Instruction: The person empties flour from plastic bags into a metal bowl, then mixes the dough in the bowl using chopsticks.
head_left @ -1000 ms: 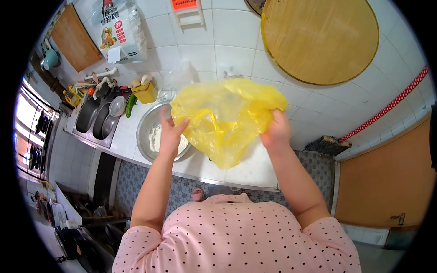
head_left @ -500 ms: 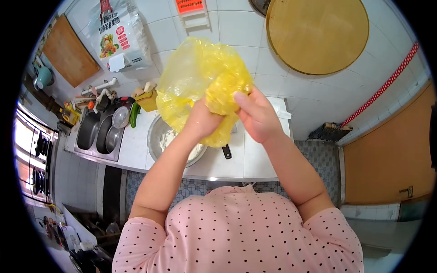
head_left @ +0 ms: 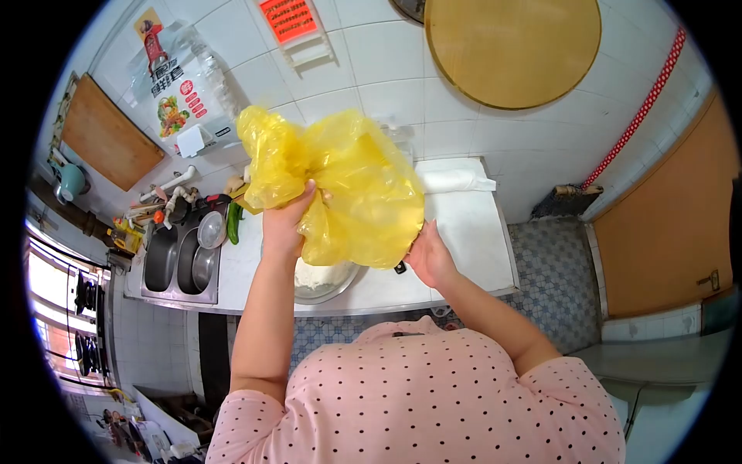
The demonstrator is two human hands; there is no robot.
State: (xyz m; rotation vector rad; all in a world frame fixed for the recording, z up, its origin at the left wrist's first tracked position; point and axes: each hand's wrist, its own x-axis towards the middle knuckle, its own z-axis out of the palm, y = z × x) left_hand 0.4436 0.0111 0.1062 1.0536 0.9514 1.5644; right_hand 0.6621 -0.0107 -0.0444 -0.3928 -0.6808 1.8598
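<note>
A crinkled yellow plastic bag (head_left: 363, 185) is spread in the air over the counter. My left hand (head_left: 286, 226) is closed around its gathered middle, and one bunched part stands above that fist. At the bag's lower right edge is my right hand (head_left: 430, 255), its fingertips partly hidden by the plastic and seemingly pinching the edge. Below the bag, partly covered by it, sits a metal basin (head_left: 331, 293) with white powder (head_left: 317, 275) that looks like flour. A small black object (head_left: 399, 267) shows beside my right hand.
A double sink (head_left: 161, 263) is set in the counter at left, with a green cucumber (head_left: 233, 223) beside it. A white roll (head_left: 456, 179) lies along the wall. A round wooden board (head_left: 514, 50) and a printed plastic bag (head_left: 185, 97) hang above.
The yellow bag has gone from bunched between both hands to spread out. My left hand has shifted left with the gathered part; my right hand has lowered to the bag's right edge.
</note>
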